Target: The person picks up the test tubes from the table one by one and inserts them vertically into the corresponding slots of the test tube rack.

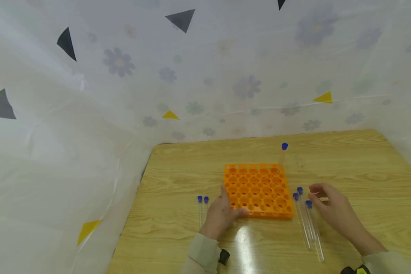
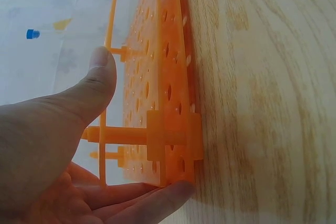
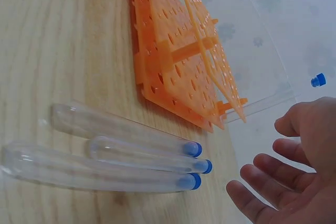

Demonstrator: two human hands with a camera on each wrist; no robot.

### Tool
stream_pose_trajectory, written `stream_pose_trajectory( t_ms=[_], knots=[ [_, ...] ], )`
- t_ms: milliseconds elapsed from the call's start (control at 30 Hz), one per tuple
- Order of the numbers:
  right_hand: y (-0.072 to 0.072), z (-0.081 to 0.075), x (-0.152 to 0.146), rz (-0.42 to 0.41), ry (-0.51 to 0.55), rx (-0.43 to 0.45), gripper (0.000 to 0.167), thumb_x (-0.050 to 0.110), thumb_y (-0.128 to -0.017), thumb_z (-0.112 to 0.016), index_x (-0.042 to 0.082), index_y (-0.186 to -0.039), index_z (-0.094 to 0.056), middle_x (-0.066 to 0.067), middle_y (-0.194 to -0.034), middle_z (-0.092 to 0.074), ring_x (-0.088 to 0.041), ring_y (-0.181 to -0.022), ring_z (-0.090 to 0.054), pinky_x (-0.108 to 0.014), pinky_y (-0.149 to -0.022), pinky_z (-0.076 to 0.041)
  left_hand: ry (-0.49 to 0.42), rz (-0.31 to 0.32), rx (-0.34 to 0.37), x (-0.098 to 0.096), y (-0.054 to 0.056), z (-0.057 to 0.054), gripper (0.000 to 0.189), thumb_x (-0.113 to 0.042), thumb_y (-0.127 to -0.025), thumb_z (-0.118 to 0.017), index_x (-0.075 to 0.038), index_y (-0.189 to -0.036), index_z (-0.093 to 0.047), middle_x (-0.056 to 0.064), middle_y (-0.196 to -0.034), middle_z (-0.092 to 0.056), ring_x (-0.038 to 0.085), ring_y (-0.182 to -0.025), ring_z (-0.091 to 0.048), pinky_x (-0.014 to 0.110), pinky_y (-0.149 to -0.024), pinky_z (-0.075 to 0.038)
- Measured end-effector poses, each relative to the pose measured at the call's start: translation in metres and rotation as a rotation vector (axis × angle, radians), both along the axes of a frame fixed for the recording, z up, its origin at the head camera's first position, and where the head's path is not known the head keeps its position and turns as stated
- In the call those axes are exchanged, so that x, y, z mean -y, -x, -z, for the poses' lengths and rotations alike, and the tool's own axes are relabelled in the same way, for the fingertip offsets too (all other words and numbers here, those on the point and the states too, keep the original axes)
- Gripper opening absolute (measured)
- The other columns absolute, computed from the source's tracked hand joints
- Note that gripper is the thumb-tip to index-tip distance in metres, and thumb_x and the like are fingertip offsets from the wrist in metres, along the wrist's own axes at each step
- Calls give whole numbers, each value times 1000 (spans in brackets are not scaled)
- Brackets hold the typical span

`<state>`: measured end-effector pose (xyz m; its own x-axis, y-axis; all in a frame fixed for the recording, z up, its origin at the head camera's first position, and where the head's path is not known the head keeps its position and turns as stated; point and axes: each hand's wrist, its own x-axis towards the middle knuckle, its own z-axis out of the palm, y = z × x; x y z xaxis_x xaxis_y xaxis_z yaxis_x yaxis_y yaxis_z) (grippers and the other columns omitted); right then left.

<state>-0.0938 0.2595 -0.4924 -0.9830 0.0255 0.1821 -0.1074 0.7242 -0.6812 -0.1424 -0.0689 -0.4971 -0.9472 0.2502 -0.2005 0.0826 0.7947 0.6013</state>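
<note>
My left hand (image 1: 220,215) grips the near left corner of an orange test tube rack (image 1: 289,216), its thumb (image 2: 101,72) on the upper tier and its fingers low at the side. One clear test tube with a blue cap (image 1: 284,146) stands slightly tilted in the rack's far right corner. My right hand (image 1: 333,207) is off to the right, beside three blue-capped test tubes (image 1: 319,243) that lie on the table. In the right wrist view its fingers (image 3: 270,174) are loosely bent, with nothing held. Those tubes' caps (image 3: 195,181) point towards the hand.
Two more blue-capped test tubes (image 1: 200,213) lie left of the rack, partly behind my left hand. The wood-grain table (image 1: 171,171) ends at the back and left against a pale plastic sheet (image 1: 205,76) with flowers and triangles.
</note>
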Motion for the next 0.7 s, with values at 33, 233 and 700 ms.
stream_pose_trajectory(
  t_ms=[33,233,700],
  knots=[
    [-2,1,0,3,-2,-7,27,17,-100,-60,-3,-119,-60,-20,-113,-65,21,-88,-44,-15,-67,-53,1,1,-2,0,0,0,120,-62,-81,-70,-1,-159,-3,28,-131,-59,32,-103,-67,44,-87,-56],
    [-13,10,2,25,-7,-16,26,15,-98,-63,-3,-116,-61,-19,-109,-67,20,-87,-46,-17,-66,-53,4,7,-10,0,0,0,119,-61,-81,-71,0,-158,-4,30,-135,-57,37,-110,-65,47,-91,-55],
    [-32,26,8,57,-21,148,36,25,-99,-61,-5,-119,-60,-16,-106,-67,1,-78,-57,-20,-61,-51,-1,-1,3,0,0,0,120,-61,-81,-71,0,-158,-4,31,-135,-55,38,-112,-63,48,-92,-54]
  ],
)
